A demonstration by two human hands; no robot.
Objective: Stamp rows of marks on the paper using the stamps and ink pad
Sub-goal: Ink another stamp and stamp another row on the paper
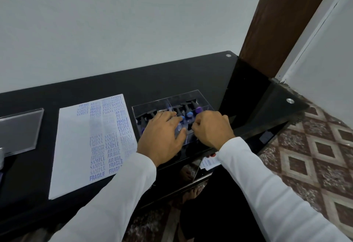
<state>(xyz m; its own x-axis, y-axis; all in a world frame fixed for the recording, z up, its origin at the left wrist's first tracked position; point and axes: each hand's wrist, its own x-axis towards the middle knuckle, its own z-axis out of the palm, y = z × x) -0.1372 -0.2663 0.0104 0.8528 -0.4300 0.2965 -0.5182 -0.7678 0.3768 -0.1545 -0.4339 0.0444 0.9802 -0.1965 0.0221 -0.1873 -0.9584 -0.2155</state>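
Black glass bench [172, 81] against a white wall carries the stamped paper [76, 146] and, just right, a clear stamp box [191, 96]. Left hand [162, 135] rests flat-fingered on the box; right hand [212, 129] curls inside, its hold hidden.

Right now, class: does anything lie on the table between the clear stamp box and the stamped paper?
Nothing visible does. The clear plastic stamp box sits just right of the white stamped paper on the black table; only the left hand reaches across that gap.
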